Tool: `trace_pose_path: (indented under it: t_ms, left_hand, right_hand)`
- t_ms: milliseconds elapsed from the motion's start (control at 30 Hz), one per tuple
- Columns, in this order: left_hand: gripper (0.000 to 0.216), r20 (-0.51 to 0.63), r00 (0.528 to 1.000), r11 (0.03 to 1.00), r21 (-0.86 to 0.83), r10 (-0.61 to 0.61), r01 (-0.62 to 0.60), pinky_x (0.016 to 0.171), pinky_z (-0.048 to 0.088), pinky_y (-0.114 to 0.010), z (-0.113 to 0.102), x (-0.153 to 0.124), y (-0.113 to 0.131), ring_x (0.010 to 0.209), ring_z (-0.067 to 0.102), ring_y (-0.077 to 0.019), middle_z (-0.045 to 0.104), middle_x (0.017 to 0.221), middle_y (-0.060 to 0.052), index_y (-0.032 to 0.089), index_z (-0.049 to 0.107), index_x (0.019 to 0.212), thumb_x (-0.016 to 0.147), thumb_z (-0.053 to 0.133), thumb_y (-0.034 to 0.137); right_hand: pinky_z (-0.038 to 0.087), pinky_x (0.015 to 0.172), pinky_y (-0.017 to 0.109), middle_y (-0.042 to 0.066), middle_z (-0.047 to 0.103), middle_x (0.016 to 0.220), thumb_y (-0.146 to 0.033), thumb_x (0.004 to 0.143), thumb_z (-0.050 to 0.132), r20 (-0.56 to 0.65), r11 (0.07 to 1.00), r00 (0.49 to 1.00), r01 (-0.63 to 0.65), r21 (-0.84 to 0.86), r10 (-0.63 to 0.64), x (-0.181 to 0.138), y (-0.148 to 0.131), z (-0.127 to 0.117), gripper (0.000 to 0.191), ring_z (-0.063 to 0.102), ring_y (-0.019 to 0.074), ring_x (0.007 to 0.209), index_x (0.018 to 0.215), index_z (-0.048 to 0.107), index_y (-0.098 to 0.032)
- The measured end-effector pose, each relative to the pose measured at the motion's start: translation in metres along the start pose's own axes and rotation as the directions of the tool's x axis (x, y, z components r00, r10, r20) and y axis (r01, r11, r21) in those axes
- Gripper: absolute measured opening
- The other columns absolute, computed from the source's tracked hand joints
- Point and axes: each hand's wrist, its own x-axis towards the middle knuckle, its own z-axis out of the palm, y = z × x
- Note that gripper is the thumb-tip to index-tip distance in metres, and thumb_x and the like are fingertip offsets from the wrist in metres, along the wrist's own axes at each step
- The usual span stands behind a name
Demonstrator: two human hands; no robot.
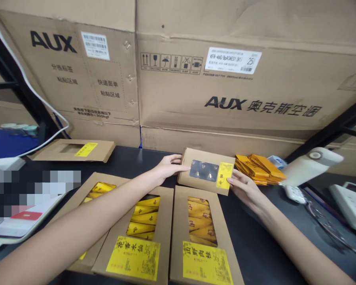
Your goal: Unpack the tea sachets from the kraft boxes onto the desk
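A small kraft-paper box (207,188) with a dark window and a yellow label is held between both hands above the table. My left hand (169,168) grips its left end, thumb on the front face. At the right end, my right hand (245,188) pinches the box beside its label. Below it lie kraft boxes with windows showing yellow packets: one box (180,221) on the right, another box (109,225) in the middle, and a third box (91,178) partly covered by my left forearm.
Orange packets (259,168) lie right of my right hand, near a white bottle (311,166). A flat kraft box (106,152) sits at the back left. A phone (26,217) stands at left, a power strip (350,206) at right. Large AUX cartons (178,107) line the back.
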Motion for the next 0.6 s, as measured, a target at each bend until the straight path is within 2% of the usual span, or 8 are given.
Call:
trace_pose_path:
  t_ms: [167,333,600]
  left_hand:
    - [0.055,-0.003,0.998,0.997,0.047,0.069,-0.069,0.103,0.041,-0.041,-0.0027,0.0041,-0.0039,0.112,0.058,-0.0242,0.061,0.122,-0.015,0.012,0.064,0.109,0.056,0.082,0.014]
    - [0.070,-0.039,0.998,0.996,0.077,0.040,-0.037,0.097,0.045,-0.040,-0.0029,0.0053,-0.0047,0.103,0.060,-0.0222,0.063,0.111,-0.015,0.010,0.056,0.116,0.052,0.084,0.010]
    - [0.058,-0.129,0.992,0.995,0.102,0.008,0.005,0.088,0.048,-0.036,-0.0025,0.0050,-0.0048,0.086,0.062,-0.0166,0.062,0.090,-0.006,0.015,0.052,0.090,0.045,0.088,0.011]
  right_hand:
    - [0.044,0.101,0.039,0.005,0.069,0.113,-0.032,0.062,0.082,-0.049,0.998,0.998,0.044,-0.046,-0.046,0.0007,0.0044,-0.0002,0.043,0.061,0.0245,0.111,0.103,0.068,-0.026]
    - [0.044,0.101,0.036,0.005,0.070,0.111,-0.034,0.060,0.084,-0.050,0.997,0.998,0.039,-0.066,-0.042,0.0005,0.0052,-0.0002,0.044,0.062,0.0229,0.109,0.100,0.068,-0.025]
    - [0.043,0.104,0.040,0.006,0.068,0.116,-0.034,0.062,0.083,-0.015,0.996,0.999,0.047,-0.080,-0.048,-0.0015,0.0036,0.0024,0.046,0.061,0.0241,0.112,0.104,0.065,-0.025]
